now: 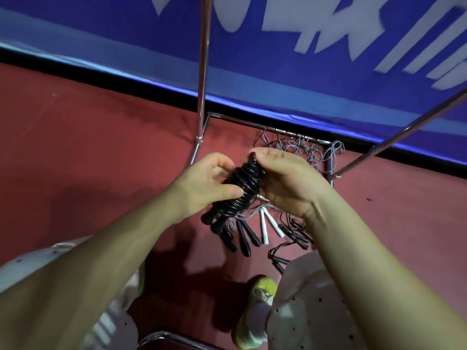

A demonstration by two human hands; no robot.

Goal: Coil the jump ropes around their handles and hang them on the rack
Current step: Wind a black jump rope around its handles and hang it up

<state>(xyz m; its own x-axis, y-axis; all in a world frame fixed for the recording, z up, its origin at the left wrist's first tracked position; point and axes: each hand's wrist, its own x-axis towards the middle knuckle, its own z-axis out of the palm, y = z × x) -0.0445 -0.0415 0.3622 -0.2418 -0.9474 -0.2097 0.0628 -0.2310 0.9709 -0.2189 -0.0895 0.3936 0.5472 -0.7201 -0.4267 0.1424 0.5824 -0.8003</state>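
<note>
Black rope [242,188], coiled around its handles, sits slanted between both hands above the floor [101,137]. The left hand [204,185] grips its middle; the right hand [285,180] pinches the top, hiding the rope end.

A red floor [101,137] fills the middle of the frame. On it, at centre, lies a tangle of thin grey ropes [303,150] (inside the chrome rack's base [329,157]), with black handles [243,236] and two white handles [269,224] just below it.
</note>
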